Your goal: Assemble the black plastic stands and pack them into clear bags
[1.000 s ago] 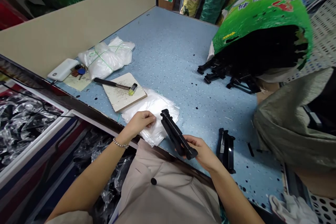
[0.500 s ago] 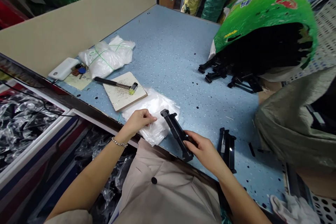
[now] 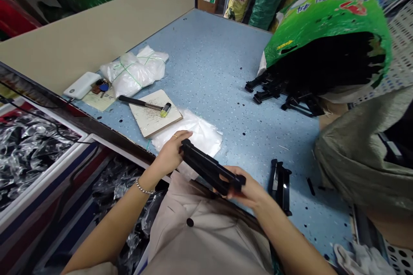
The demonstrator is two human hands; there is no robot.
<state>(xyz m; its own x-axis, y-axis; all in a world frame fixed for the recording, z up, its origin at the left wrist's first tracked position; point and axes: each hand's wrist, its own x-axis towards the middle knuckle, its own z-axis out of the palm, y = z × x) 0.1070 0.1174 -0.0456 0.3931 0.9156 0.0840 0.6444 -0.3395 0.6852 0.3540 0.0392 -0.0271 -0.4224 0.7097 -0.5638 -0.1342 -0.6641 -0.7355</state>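
the left hand (image 3: pixel 171 154) and right hand (image 3: pixel 251 190) gripped a bare black plastic bracket (image 3: pixel 206 164); more brackets (image 3: pixel 285 193) lay untouched nearby.

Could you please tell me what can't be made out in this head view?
In the head view:
Right hand: some fingers hidden behind the black part.
Flat plastic bags: near side covered by the left hand and black part.
Green sack: deep contents lost in darkness.
Yellow note: writing too small, partly under keys.
White cloth: cut off by the bottom edge.
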